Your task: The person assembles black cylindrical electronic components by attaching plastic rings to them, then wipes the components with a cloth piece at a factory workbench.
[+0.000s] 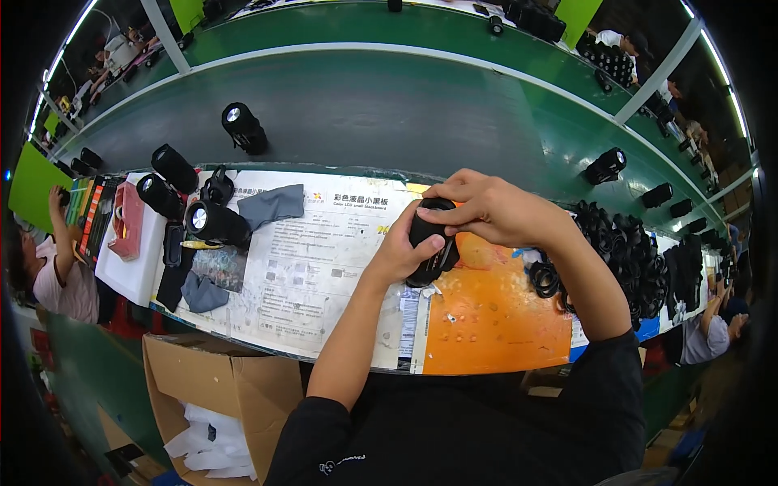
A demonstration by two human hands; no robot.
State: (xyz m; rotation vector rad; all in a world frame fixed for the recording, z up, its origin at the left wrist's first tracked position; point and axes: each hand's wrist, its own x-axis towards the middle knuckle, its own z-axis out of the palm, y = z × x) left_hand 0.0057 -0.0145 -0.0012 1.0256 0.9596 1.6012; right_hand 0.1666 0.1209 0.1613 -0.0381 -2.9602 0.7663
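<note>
A black cylindrical speaker (422, 229) is held over the middle of the bench, one end turned up toward me. My left hand (399, 249) wraps its near left side, thumb across the front. From the right, my right hand (496, 212) closes over its top and far edge with bent fingers and thumb. Part of the speaker is hidden by the fingers. Below it lie a white printed sheet (312, 271) and an orange sheet (498, 328). A heap of coiled black straps (628, 263) sits right of my right forearm.
Several black speakers, one of them (215, 223) near a grey cloth (271, 206), stand at the left. Another speaker (245, 128) is on the green conveyor belt (389, 109). An opened cardboard box (190, 368) is below the bench. A person (65, 275) sits far left.
</note>
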